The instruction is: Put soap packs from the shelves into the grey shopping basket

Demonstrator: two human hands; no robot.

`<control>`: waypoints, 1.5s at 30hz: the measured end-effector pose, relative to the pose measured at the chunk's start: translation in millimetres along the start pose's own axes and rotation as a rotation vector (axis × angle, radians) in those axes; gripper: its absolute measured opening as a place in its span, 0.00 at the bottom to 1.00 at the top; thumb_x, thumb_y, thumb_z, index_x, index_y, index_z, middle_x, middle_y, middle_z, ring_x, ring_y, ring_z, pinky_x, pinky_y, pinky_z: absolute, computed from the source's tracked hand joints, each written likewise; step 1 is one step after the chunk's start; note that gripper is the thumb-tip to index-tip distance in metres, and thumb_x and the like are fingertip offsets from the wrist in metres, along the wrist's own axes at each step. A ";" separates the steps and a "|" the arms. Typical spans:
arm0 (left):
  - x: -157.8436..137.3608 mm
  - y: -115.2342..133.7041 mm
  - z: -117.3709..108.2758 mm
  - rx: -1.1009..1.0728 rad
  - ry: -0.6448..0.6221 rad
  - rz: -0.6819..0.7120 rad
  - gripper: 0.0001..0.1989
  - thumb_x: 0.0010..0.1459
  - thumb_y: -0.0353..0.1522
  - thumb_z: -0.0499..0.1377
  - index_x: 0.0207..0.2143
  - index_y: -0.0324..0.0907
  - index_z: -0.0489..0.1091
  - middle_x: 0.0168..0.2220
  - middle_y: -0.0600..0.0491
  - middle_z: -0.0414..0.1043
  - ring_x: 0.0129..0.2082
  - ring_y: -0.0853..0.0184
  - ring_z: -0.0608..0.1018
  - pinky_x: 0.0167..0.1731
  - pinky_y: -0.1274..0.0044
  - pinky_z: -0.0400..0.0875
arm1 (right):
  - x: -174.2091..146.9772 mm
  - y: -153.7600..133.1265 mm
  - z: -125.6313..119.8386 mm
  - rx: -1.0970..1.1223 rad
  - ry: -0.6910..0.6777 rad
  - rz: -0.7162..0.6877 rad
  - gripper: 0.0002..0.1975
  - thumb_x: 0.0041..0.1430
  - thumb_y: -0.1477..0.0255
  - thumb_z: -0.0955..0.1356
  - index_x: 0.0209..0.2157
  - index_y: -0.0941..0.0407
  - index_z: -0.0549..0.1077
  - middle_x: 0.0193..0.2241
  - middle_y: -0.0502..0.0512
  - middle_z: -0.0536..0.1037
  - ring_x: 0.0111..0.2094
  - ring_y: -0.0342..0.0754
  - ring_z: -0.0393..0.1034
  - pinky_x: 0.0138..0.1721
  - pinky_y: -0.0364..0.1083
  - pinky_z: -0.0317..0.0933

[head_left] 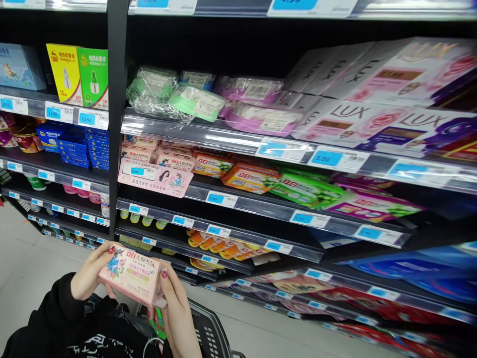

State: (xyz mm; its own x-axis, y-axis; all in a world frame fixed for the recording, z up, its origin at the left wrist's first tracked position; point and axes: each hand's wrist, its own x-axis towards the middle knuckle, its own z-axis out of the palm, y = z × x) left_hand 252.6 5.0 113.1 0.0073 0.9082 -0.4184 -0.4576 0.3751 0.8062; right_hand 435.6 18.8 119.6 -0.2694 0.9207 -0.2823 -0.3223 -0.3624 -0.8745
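Note:
Between my two hands is a pink wrapped soap pack (131, 274) with Chinese lettering and a floral print, its front tilted up toward me. My left hand (90, 271) grips its left end, thumb on top. At the right end, my right hand (173, 293) holds it where the clear wrap bunches up. Similar pink soap packs (175, 160) lie on the shelf ahead, behind a pink price sign (155, 177). Beneath my hands, a black shopping basket (208, 328) shows in part, with a green item (159, 325) partly hidden by my right arm.
Shelves hold LUX soap boxes (346, 122), wrapped purple soap dishes (264, 119), and orange (249, 177) and green soap packs (305, 189). A dark upright post (116, 119) divides off the left bay, where yellow (64, 74) and green boxes (94, 77) stand. Grey floor (22, 248) shows below.

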 end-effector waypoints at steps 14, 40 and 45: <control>23.2 -20.4 -4.5 -0.294 -0.296 -0.054 0.16 0.61 0.41 0.56 0.47 0.40 0.65 0.29 0.50 0.76 0.16 0.67 0.76 0.07 0.83 0.65 | -22.3 -16.8 23.4 -0.183 0.006 -0.124 0.26 0.56 0.50 0.68 0.46 0.55 0.73 0.17 0.45 0.69 0.13 0.39 0.61 0.15 0.38 0.54; 4.9 0.1 0.2 -0.140 -0.185 0.049 0.31 0.49 0.33 0.67 0.55 0.44 0.64 0.43 0.47 0.75 0.38 0.59 0.79 0.30 0.74 0.78 | 31.3 6.5 -17.4 -0.129 -0.251 -0.125 0.30 0.48 0.48 0.73 0.43 0.53 0.64 0.30 0.50 0.76 0.20 0.43 0.70 0.20 0.41 0.63; 7.4 -4.3 0.8 -0.225 -0.092 -0.019 0.26 0.52 0.33 0.64 0.52 0.40 0.62 0.40 0.44 0.75 0.31 0.58 0.79 0.20 0.72 0.76 | 56.0 -19.7 -28.3 -0.444 -0.395 -0.243 0.30 0.52 0.44 0.67 0.43 0.55 0.70 0.25 0.51 0.75 0.20 0.44 0.68 0.22 0.43 0.63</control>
State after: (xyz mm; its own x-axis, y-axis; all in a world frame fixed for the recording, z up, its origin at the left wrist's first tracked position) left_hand 255.4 10.3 106.8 0.0939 0.9185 -0.3841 -0.6431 0.3505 0.6809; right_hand 452.5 81.6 109.8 -0.5775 0.8155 0.0373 -0.0326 0.0226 -0.9992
